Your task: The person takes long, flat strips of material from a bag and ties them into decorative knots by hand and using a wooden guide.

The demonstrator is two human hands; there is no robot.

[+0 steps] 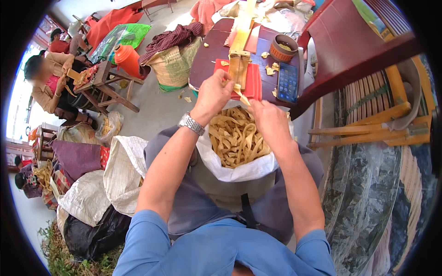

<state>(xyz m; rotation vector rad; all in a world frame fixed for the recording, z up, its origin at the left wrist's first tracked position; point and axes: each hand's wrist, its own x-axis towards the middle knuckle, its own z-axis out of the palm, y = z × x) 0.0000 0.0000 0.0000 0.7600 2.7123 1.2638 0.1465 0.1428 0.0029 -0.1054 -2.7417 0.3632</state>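
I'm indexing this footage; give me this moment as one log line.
left hand: at pale strip, far end | right hand: holding near end | sack: open, strips inside

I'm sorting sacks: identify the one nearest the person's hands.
The open white sack between the gray trouser legs, filled with yellowish strips; the green-bottomed sack and other white sacks sit farther away, leftward.

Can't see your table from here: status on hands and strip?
Right hand pinching pale strip; left hand at its far end. Open sack below. Phone aside, right.
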